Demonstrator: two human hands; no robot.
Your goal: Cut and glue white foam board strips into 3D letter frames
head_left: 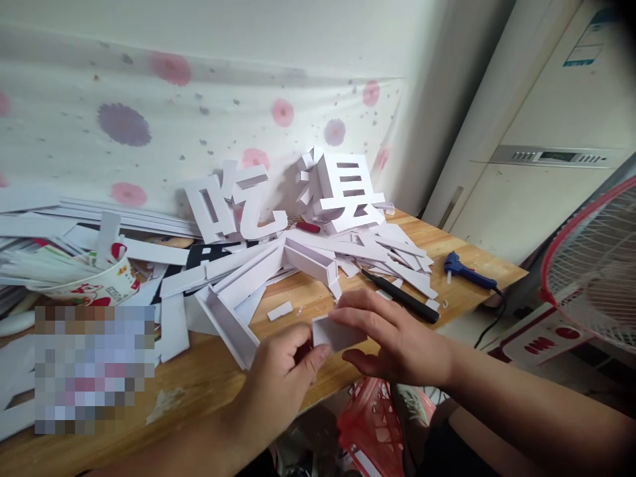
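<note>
Between my hands, over the front edge of the table, is a small white foam-board piece (334,333). My left hand (291,361) pinches its left end between thumb and fingers. On its right end rest the fingers of my right hand (385,338), with the thumb below, so both hands have hold of it. Just beyond lies an angled white foam-board frame (263,265) with raised side walls. A small white strip (280,311) lies on the wood near my left hand. The black-handled cutter (405,299) lies beyond my right hand.
White foam-board characters (350,189) lean near the wall. A blue glue gun (470,271) sits on the table's (491,265) right side. Offcuts surround a paper bucket (94,288) on the left. A fan (591,265) stands right; a red bag (370,424) hangs below.
</note>
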